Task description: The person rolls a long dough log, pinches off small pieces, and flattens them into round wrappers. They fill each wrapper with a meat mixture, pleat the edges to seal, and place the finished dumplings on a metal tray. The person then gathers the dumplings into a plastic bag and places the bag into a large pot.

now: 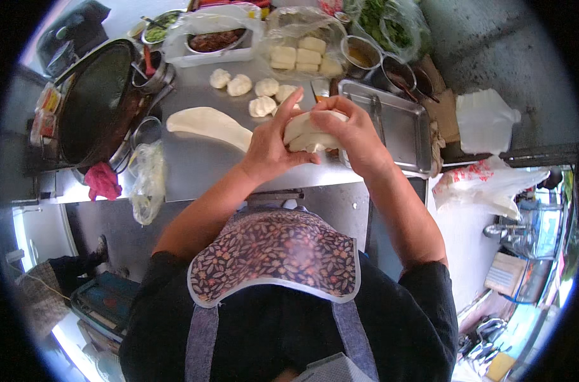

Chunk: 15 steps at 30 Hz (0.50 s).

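Note:
Between my two hands is a folded lump of pale dough (303, 133), raised above the steel worktop. My left hand (273, 143) cups it from the left, with thumb and fingers spread around it. From the right, my right hand (349, 129) pinches its upper side with bent fingers. A long flattened strip of dough (208, 125) lies on the worktop to the left, its right end hidden behind my left hand. Several gathered dough balls (239, 85) rest just beyond my hands. Past them sits a clear plastic bag (299, 28) holding several pale dough blocks (308, 57).
A large round griddle (98, 100) stands at the left, with a metal pot (153, 79) beside it. Bowls of filling (218, 42) and chopped greens (160, 28) line the back. At the right are a steel tray (406, 138) and sauce containers (362, 56). A plastic bag (148, 181) overhangs the front edge.

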Available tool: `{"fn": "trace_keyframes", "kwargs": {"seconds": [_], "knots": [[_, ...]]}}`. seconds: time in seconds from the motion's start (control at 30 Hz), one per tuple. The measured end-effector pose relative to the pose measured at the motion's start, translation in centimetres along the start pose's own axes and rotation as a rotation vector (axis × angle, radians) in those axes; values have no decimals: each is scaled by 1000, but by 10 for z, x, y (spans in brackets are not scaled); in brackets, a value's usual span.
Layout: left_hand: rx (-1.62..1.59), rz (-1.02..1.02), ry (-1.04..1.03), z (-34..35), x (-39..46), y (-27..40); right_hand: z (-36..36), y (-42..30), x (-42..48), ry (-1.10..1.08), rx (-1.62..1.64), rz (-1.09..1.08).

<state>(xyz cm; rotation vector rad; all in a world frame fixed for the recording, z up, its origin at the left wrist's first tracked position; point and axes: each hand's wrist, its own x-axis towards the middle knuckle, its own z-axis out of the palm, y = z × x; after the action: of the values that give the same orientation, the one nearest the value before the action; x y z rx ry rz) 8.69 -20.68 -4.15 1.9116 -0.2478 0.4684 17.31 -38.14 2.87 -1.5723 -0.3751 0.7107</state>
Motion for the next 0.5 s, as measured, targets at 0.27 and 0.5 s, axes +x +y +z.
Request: {"fn": "trace_keyframes", "kwargs": {"seconds": [0.27,0.5], "knots": [[-795,-488,-302,-51,-7,6,36,-54,-2,-11,-727,-675],[-1033,-537,-518,-64,-34,-23,102,-7,6,-19,-687,-600]]}}
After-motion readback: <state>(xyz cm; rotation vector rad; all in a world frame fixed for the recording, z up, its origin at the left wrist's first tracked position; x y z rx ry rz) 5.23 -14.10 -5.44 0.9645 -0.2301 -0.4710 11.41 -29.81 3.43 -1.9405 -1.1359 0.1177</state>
